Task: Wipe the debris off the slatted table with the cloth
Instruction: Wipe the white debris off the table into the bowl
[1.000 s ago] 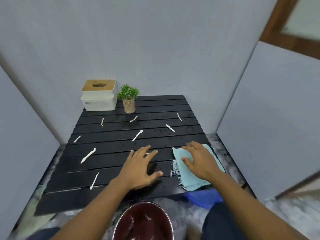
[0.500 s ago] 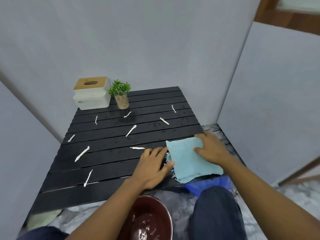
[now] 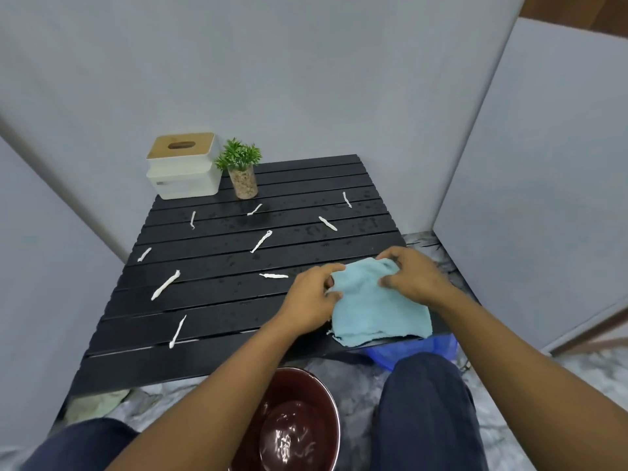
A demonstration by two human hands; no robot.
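Observation:
A light blue cloth (image 3: 375,311) lies at the near right corner of the black slatted table (image 3: 217,307). My left hand (image 3: 307,300) pinches its far left edge and my right hand (image 3: 413,277) grips its far right edge, bunching the top. Several thin white debris strips lie scattered over the slats, such as one strip (image 3: 274,275) just left of my left hand, a longer strip (image 3: 166,284) at the left, and another strip (image 3: 261,241) mid-table.
A white tissue box (image 3: 183,171) with a wooden lid and a small potted plant (image 3: 242,173) stand at the table's far left. A dark red bowl (image 3: 299,423) with water sits on the floor between my knees. A blue bag (image 3: 421,350) lies under the near right corner. Grey panels surround the table.
My left hand moved right from the bare slats onto the cloth's left edge. Both hands went from lying flat to gripping and bunching the cloth's far edge.

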